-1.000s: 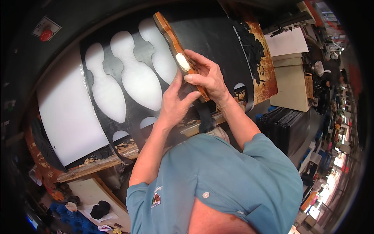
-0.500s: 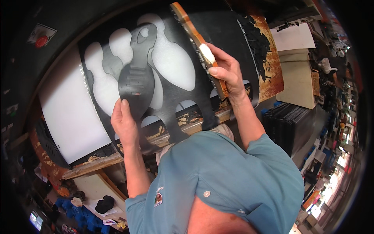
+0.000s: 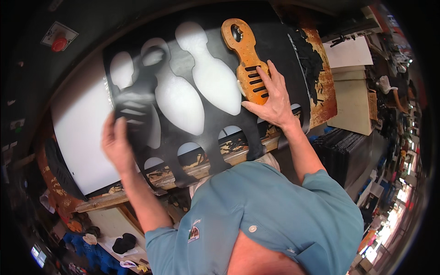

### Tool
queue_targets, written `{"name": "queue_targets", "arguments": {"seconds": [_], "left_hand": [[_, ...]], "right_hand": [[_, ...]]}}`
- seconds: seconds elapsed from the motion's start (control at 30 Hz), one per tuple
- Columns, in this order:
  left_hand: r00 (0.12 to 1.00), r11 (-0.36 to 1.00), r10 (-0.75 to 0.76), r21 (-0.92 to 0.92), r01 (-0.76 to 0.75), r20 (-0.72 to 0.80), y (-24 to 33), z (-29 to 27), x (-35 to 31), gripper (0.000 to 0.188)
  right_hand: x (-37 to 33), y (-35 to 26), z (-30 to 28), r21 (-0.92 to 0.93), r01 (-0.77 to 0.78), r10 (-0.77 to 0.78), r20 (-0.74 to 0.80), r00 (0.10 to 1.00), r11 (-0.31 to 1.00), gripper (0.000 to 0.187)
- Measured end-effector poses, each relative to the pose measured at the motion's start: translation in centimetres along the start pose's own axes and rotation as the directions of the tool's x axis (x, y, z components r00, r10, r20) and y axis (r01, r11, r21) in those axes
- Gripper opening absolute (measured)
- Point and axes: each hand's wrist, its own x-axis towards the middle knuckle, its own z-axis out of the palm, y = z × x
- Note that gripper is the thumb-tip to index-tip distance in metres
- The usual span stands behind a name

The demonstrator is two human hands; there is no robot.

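Both forearms (image 3: 145, 197) reach over the near edge of the table (image 3: 105, 201). Left hand (image 3: 118, 144) pinches a blurry black cutout (image 3: 134, 114) toward the left end. Right hand's (image 3: 275, 98) kinda spread, resting on the orange slotted piece (image 3: 248, 57), uncut black sheet (image 3: 275, 39) between that and the right edge.

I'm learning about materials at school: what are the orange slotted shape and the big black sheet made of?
The orange slotted shape looks like wood, perhaps plywood: speckled orange-brown, fairly smooth. The black sheet seems rubber or flexible plastic, smooth with a soft sheen; its lower strips sag.
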Motion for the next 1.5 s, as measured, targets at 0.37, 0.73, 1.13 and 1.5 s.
{"name": "queue_targets", "arguments": {"seconds": [0.37,0.73,1.13,1.5], "left_hand": [[0.806,0.309,0.364,0.877,0.367,-0.466,-4.9,-37.8,14.5,0.054],[0.884,0.746,0.371,0.658,-0.102,-0.283,-6.3,-19.7,12.6,0.043],[0.788,0.808,0.397,0.228,-0.544,0.471,-2.0,3.9,-14.4,0.013],[0.660,0.611,0.604,0.273,-0.743,0.447,-6.5,7.5,-19.1,0.020]], "right_hand": [[0.3,-0.1,-0.3,0.070,-0.031,0.033,-0.025,0.999,0.997,0.086],[3.8,2.0,0.9,0.022,0.005,-0.005,-0.020,1.000,1.000,0.086],[-1.2,1.2,3.1,-0.022,0.026,-0.032,-0.317,0.948,0.999,0.074],[-6.8,1.7,1.6,0.053,0.415,-0.351,-0.443,0.825,0.908,0.022]]}}
